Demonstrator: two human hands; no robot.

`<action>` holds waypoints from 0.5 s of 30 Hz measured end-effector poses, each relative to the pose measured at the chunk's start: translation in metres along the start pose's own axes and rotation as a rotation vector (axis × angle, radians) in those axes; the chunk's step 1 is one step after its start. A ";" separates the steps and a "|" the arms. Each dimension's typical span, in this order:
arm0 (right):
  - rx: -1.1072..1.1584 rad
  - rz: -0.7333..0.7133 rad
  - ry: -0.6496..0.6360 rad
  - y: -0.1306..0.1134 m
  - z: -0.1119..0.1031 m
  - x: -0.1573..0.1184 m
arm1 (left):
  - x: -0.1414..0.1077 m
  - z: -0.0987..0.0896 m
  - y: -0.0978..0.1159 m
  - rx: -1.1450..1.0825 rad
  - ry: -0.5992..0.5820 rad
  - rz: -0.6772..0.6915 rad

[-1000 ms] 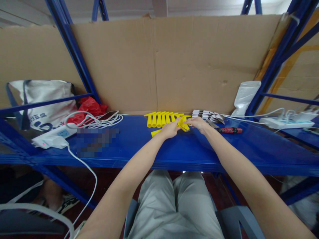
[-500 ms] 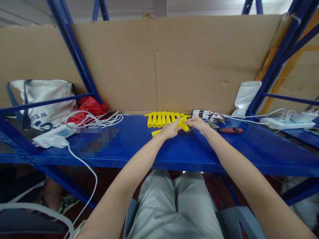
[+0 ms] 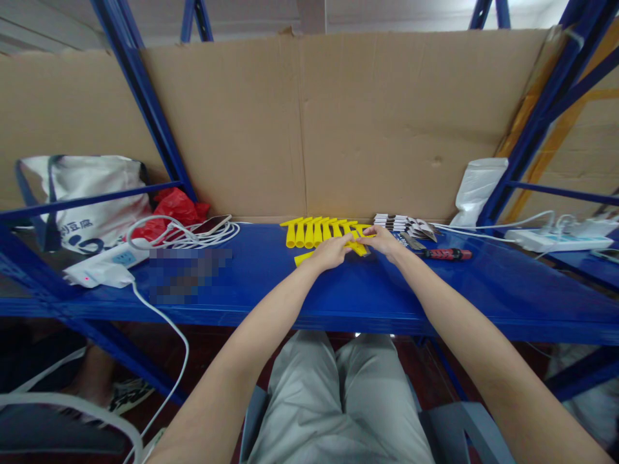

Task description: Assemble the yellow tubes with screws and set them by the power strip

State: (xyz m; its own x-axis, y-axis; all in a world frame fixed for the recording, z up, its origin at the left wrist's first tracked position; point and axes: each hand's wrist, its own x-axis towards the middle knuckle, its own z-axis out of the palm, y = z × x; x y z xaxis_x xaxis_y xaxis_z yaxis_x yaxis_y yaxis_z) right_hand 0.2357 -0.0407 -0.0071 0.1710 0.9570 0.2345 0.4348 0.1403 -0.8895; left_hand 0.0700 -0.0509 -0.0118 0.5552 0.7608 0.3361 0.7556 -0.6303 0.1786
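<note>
My left hand (image 3: 333, 252) is closed around a yellow plastic scraper (image 3: 358, 249) with a flat head. Its round handle end shows to the left, under my wrist. On the other side, my right hand (image 3: 382, 240) has its fingers bent in at the scraper's head, thumb and fingertips close together. Whether a small part sits between those fingertips is too small to see. Just behind my hands, several yellow scrapers (image 3: 309, 233) stand side by side in a row, hollow handle ends facing me. Right of my right hand lies a screwdriver (image 3: 447, 254) with a red and black handle.
Dark flat pieces with white ends (image 3: 391, 222) lie behind my right hand. A white plastic bag (image 3: 478, 190) leans at the right post. Power strips (image 3: 556, 240) and white cables (image 3: 203, 235) flank the blue shelf (image 3: 271, 290). A cardboard wall (image 3: 367, 122) rises behind.
The yellow scraper's head has turned between my hands and now shows less of its face. My right hand's fingers have shifted slightly to the left. The row of scrapers is unchanged.
</note>
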 end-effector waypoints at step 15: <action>-0.733 0.036 0.233 0.032 -0.076 0.024 | 0.003 0.003 -0.004 -0.064 0.028 -0.001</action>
State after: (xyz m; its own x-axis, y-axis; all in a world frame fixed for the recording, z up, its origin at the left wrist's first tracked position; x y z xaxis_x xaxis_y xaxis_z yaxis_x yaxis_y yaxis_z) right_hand 0.3204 -0.0320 0.0002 0.3427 0.8679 0.3597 0.8863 -0.1716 -0.4302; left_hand 0.0695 -0.0451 -0.0142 0.5436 0.7577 0.3611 0.7322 -0.6384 0.2374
